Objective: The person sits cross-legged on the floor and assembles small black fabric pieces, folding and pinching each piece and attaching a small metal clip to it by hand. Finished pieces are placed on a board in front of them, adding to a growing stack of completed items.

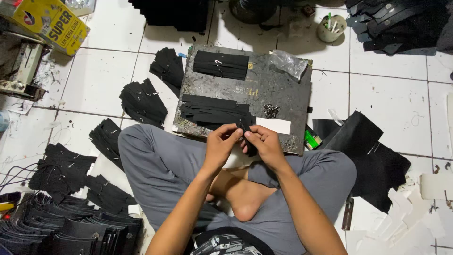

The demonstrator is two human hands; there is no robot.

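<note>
Left hand (221,141) and right hand (265,141) fingers pinched shut on one black strip (245,125), near edge of the board (278,89); strip stacks (214,111) just beyond.

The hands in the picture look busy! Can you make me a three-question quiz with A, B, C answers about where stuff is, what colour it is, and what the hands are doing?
1. Where is the small heap of metal bits?
A. On the dark work board
B. On the person's knee
C. Inside the round cup

2. What colour are the strips stacked on the board?
A. Red
B. Black
C. White

3. What are the two hands doing?
A. Resting flat on the floor
B. Both pinching one small black piece
C. Holding the yellow box

Answers:
1 A: the metal bits lie on the work board, beside the white card.
2 B: the strips are black.
3 B: the left hand and right hand meet on the black piece, just above the lap.
</note>
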